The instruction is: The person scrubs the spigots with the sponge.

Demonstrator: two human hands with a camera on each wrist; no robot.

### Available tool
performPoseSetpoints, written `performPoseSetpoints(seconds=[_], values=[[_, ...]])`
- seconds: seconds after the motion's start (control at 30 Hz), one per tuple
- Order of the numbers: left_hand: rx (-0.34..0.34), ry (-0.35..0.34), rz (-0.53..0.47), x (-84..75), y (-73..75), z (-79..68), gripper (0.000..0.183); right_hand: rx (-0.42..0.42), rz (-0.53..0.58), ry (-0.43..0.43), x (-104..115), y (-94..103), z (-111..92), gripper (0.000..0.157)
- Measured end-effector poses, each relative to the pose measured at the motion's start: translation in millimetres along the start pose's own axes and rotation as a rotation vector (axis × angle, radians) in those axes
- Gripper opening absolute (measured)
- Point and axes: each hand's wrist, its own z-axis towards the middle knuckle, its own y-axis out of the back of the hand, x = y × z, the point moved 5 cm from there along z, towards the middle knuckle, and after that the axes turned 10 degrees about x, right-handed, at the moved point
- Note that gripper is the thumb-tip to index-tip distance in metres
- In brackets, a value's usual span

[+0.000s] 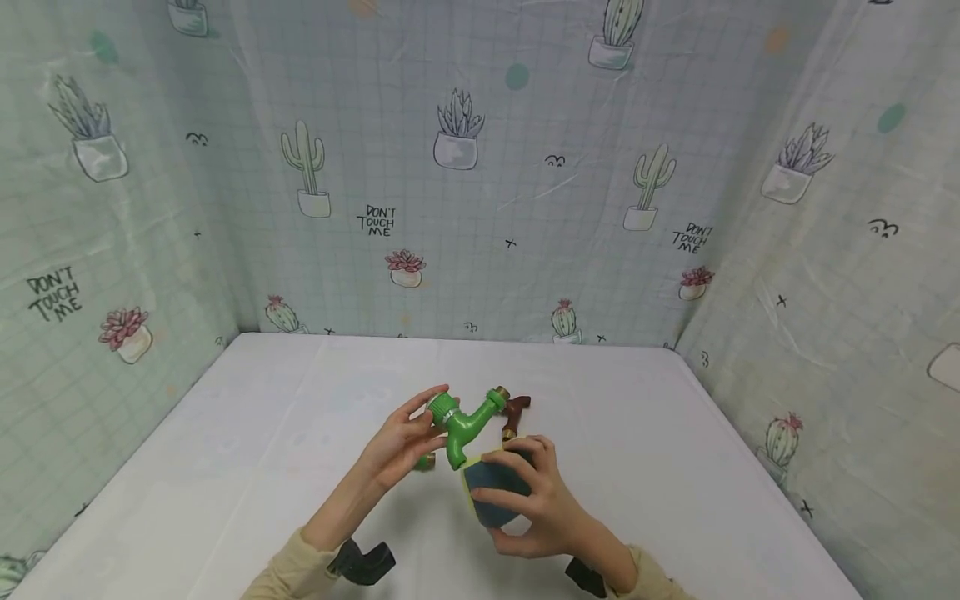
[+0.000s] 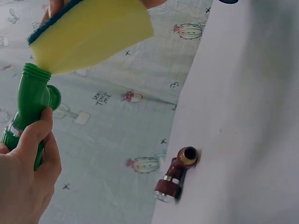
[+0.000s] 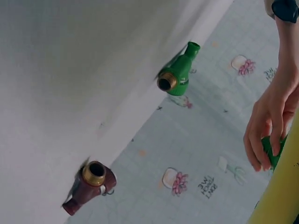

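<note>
My left hand (image 1: 396, 446) holds a green tap (image 1: 467, 427) by its ribbed knob, raised over the white table. The tap's brass threaded end points up to the right and its spout hangs down. In my right hand (image 1: 534, 502) is a sponge (image 1: 495, 477), yellow with a dark blue scouring side (image 1: 501, 490), gripped between thumb and fingers. The sponge's yellow edge (image 2: 93, 37) comes right up to the mouth of the spout (image 2: 36, 70) in the left wrist view.
A brown tap (image 1: 515, 410) with a brass end lies on the table (image 1: 615, 433) behind my right hand. A second green tap (image 3: 180, 77) lies there too, mostly hidden by my left hand in the head view. Patterned cloth (image 1: 480, 208) walls the back and sides.
</note>
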Motion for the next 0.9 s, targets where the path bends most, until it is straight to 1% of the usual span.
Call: performPoseSetpoints(seconds=[0.07, 0.13, 0.2, 0.3, 0.37, 0.4, 0.53, 0.6, 0.67, 0.73, 0.9], values=[[-0.015, -0.001, 0.030, 0.8, 2.2, 1.4, 0.033, 0.021, 0.000, 0.023, 2.3, -1.6, -2.0, 0.037], [-0.031, 0.009, 0.079, 1.7, 4.9, 2.5, 0.034, 0.013, 0.000, 0.004, -0.8, 0.5, -4.5, 0.037], [-0.046, 0.032, 0.130, 3.4, 7.9, 2.7, 0.038, -0.037, 0.007, -0.063, -9.5, 6.2, -7.3, 0.036], [-0.049, 0.074, 0.166, 7.1, 8.7, 1.8, 0.043, -0.125, 0.059, -0.205, -27.3, 15.6, -13.3, 0.036], [-0.033, 0.097, 0.140, 9.7, 6.3, 1.1, 0.043, -0.167, 0.099, -0.262, -35.8, 18.8, -16.9, 0.036], [-0.021, 0.105, 0.106, 10.6, 4.0, 0.9, 0.042, -0.174, 0.119, -0.281, -38.6, 19.4, -18.2, 0.037], [0.026, 0.140, -0.032, 12.9, -5.0, 1.3, 0.041, -0.195, 0.164, -0.280, -41.5, 19.1, -20.8, 0.038], [0.033, 0.167, -0.061, 13.9, -7.1, 1.5, 0.044, -0.202, 0.179, -0.269, -40.7, 18.8, -21.4, 0.038], [0.032, 0.195, -0.044, 15.0, -7.0, 1.6, 0.048, -0.204, 0.181, -0.262, -39.7, 18.8, -22.0, 0.038], [0.026, 0.220, -0.005, 16.6, -5.0, 1.8, 0.051, -0.203, 0.182, -0.263, -38.9, 19.1, -22.9, 0.037], [-0.010, 0.271, 0.156, 23.1, -0.3, 1.0, 0.060, -0.195, 0.169, -0.260, -36.4, 20.4, -25.3, 0.036]])
